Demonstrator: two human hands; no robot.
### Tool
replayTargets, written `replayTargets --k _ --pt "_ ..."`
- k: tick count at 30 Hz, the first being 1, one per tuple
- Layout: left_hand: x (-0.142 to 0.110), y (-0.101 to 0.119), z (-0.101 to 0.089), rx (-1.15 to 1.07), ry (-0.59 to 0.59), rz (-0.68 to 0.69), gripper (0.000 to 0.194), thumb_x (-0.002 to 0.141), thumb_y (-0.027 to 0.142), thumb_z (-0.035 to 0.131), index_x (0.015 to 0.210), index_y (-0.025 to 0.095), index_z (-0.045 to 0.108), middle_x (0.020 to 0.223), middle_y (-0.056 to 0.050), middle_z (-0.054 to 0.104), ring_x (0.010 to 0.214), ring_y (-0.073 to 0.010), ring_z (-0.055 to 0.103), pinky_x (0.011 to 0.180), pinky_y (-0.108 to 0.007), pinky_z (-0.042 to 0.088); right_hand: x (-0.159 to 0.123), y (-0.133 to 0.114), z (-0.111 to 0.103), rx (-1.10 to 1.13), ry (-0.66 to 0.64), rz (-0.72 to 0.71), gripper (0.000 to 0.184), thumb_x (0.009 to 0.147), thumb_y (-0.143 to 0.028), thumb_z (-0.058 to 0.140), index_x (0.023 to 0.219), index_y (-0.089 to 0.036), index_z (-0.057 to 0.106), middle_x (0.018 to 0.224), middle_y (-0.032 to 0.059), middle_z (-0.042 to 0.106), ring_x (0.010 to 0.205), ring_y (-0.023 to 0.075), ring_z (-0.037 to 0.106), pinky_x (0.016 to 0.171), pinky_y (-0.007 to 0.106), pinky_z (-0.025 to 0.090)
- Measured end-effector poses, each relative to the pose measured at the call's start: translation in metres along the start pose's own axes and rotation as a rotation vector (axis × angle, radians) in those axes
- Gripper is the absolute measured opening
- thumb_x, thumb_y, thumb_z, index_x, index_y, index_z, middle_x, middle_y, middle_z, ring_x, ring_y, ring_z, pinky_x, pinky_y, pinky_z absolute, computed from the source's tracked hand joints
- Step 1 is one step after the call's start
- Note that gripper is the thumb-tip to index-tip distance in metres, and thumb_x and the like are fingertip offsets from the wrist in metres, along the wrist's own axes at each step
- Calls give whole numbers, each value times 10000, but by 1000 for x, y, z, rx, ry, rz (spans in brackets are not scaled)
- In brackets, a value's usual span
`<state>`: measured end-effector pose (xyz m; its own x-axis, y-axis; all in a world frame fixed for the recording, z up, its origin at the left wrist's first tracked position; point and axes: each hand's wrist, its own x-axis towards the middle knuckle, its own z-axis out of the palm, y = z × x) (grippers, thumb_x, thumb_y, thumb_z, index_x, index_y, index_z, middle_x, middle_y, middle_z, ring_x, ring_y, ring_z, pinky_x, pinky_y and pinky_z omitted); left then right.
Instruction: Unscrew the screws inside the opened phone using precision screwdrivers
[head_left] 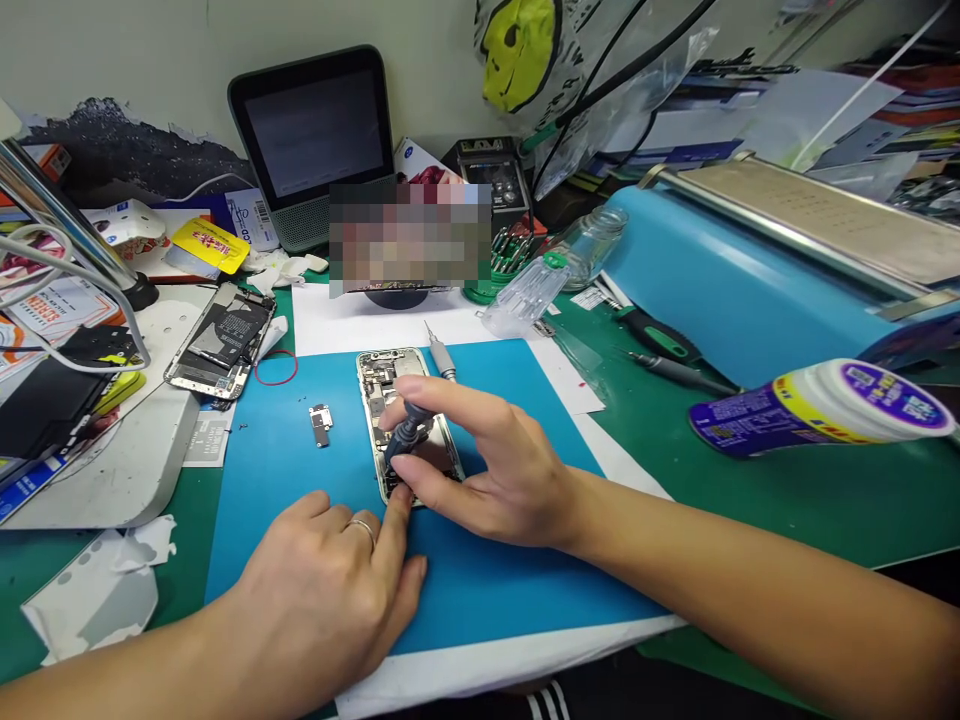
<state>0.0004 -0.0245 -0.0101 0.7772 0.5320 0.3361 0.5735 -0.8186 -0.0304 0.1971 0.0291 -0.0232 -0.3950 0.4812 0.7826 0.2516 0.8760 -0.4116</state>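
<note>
An opened phone (442,452) lies on the blue mat (300,560), its inner parts bare. My right hand (499,455) is closed around a dark screwdriver (406,432), which stands tilted over the phone's lower half; its tip is hidden. From the left, my left hand (337,570) reaches in with the index fingertip touching the phone's bottom edge. Its thumb is apart and the other fingers are bent, with nothing seen between them. Left of the phone lies a small metal-and-black part (320,424). A grey screwdriver (441,355) rests near the phone's top.
A second opened phone (223,340) lies on the white box at left, near a red rubber band (276,368). Behind are a smart display (315,140) and a glass jar (596,245). At right, a purple-and-white tub (817,408) lies tilted beside a blue-covered roller machine (697,285).
</note>
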Motion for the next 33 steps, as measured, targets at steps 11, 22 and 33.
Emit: replayTargets --k 11,22,33 --pt "0 0 0 -2 -10 6 338 1067 226 376 1003 92 680 603 -1 607 483 -202 585 506 -381 422 1 2 -2 30 -23 -45 602 917 -33 547 1481 -183 398 1298 141 699 1212 206 688 996 387 628" --pt "4 -13 -12 -222 103 41 290 1010 220 505 1177 40 660 654 -3 635 495 -168 538 482 -353 355 -4 2 1 143 80 98 588 923 -64 608 1454 -222 414 1181 80 669 961 147 723 834 299 666" --pt "10 -30 -7 -149 133 -188 115 991 270 582 1027 170 625 565 76 487 455 -143 456 522 -294 325 -6 0 -2 239 123 185 553 957 -98 590 1446 -286 413 1246 40 626 998 136 707 876 287 663"
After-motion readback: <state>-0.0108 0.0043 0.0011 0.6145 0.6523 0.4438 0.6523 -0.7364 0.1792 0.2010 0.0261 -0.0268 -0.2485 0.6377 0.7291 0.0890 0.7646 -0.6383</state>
